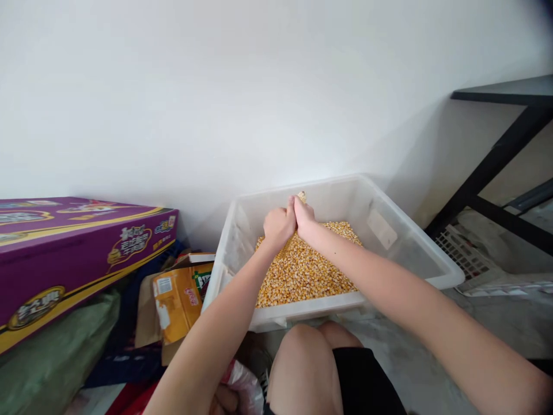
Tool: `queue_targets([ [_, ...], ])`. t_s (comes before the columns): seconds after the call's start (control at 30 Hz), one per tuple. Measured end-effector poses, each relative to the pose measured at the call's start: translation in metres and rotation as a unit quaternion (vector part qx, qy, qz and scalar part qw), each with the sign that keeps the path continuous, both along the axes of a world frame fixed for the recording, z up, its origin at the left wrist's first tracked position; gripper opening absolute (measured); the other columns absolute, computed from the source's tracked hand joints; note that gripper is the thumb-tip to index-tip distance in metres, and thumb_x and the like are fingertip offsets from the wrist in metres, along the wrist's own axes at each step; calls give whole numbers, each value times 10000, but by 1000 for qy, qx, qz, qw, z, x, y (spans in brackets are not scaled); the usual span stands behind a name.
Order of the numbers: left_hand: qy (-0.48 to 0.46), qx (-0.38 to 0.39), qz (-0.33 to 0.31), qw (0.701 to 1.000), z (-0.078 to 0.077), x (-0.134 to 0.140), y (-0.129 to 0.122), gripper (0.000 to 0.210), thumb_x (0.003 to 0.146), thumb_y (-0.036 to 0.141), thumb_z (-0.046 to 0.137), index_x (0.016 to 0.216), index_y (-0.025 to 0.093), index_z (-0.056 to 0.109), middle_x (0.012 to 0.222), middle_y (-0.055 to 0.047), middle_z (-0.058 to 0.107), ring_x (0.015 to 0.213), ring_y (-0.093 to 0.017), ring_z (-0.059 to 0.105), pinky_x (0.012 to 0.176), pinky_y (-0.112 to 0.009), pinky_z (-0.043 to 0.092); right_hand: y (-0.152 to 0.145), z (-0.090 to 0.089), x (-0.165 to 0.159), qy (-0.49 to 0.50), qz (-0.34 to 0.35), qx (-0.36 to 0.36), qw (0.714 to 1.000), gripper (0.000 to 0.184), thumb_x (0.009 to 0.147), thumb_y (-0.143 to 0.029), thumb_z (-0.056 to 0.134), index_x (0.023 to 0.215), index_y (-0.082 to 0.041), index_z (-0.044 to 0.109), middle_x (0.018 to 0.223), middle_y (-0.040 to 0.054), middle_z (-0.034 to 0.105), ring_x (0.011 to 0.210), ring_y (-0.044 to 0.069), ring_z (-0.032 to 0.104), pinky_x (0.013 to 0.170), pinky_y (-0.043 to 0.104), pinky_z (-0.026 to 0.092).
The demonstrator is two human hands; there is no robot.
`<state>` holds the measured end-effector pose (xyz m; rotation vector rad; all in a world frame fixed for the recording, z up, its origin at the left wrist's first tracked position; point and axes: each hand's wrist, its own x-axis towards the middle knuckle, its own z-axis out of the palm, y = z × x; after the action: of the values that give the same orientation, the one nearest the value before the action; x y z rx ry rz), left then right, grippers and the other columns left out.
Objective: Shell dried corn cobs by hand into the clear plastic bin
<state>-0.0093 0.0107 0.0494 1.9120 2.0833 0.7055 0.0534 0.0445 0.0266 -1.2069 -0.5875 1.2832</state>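
Note:
My left hand (279,225) and my right hand (305,217) are pressed together over a translucent plastic bin (311,306). Both are closed around a corn cob (302,196), whose pale tip pokes out above my fingers. Most of the cob is hidden by the hands. Below them, loose yellow corn kernels (309,271) cover the bin's floor in a thick layer.
On the left lies a large purple carton (95,253), with an orange snack box (177,300) and a green bag (64,334) near it. A white wall (259,92) rises behind the bin. To the right stands a black metal frame (479,173).

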Motion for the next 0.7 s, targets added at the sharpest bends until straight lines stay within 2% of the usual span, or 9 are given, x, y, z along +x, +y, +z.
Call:
queue_targets([
  [0.23, 35, 44, -39, 998, 0, 3, 1, 818, 886, 599, 70, 729, 121, 715, 712, -160, 679, 716, -244, 633, 664, -295, 426, -1, 9, 5, 36, -57, 24, 997, 203, 621, -306, 598, 568, -202, 432, 535, -40, 458, 502, 103, 436, 406, 221, 361],
  [0.5, 77, 79, -87, 990, 4, -1, 1, 817, 902, 574, 80, 683, 120, 723, 669, -161, 663, 697, -247, 630, 673, -302, 404, -12, 24, 7, 78, -23, -3, 997, 189, 652, -256, 575, 568, -197, 417, 522, -42, 415, 485, 94, 395, 397, 219, 339],
  [0.7, 83, 91, -101, 987, 6, -6, 1, 807, 901, 578, 89, 638, 120, 700, 633, -153, 646, 672, -230, 613, 648, -287, 382, -10, 21, 8, 78, -9, 7, 997, 149, 641, -256, 584, 609, -191, 453, 539, -47, 433, 491, 91, 405, 399, 211, 344],
])
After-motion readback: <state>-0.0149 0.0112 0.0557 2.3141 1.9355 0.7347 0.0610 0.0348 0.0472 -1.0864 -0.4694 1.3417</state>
